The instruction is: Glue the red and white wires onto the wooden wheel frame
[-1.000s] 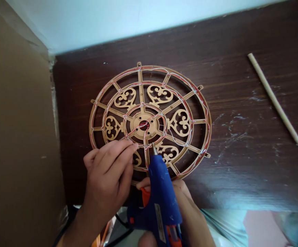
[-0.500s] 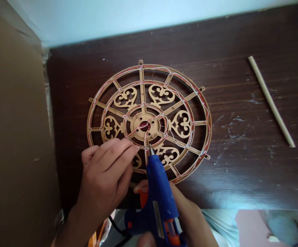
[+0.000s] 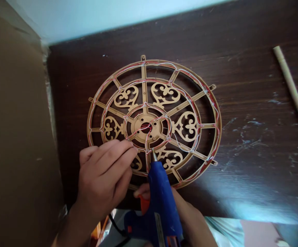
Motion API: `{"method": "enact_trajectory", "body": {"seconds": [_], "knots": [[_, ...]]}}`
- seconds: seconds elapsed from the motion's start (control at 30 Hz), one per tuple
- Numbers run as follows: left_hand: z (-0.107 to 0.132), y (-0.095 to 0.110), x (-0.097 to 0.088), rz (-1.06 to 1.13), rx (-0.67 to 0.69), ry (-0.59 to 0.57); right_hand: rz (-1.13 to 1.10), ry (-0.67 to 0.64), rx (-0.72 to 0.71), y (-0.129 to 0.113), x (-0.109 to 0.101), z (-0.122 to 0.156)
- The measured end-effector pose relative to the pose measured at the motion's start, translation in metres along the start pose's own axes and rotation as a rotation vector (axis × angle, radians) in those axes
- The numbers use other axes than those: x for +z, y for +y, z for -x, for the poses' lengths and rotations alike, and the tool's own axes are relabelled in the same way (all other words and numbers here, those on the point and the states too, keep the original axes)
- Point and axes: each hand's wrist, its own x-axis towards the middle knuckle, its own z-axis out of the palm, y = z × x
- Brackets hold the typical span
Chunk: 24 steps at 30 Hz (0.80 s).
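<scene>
Left hand point(image 3: 102, 175), fingers point(image 3: 124, 154) pinching red-and-white wire point(image 3: 136, 134) to fretwork wheel frame point(image 3: 89, 123); right hand point(image 3: 177, 209) gripping blue hot glue gun point(image 3: 161, 202), nozzle point(image 3: 154, 155) aimed there.

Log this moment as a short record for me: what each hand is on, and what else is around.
left hand: fingertips at the red and white wires strung over the round tan frame
right hand: grips a blue glue gun, nozzle pointing at the frame
rest: dark wood table, pale stick at right, cardboard sheet at left, pale wall beyond the table
</scene>
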Motion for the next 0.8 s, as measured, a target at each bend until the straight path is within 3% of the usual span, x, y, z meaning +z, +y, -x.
{"method": "enact_trajectory", "body": {"seconds": [0.2,0.43,0.67,0.8], "knots": [[-0.002,0.0,-0.004,-0.02,0.013,-0.048,-0.074,-0.011,-0.018,0.003,0.0,-0.004],[-0.006,0.0,-0.011,-0.056,0.02,-0.153,-0.101,-0.054,0.073,0.0,0.0,-0.004],[-0.006,-0.002,-0.007,0.009,-0.024,-0.092,-0.103,-0.066,0.045,-0.003,0.003,-0.005],[-0.002,-0.005,-0.004,0.031,-0.021,-0.063,-0.078,0.005,0.091,-0.005,0.011,-0.002]]}}
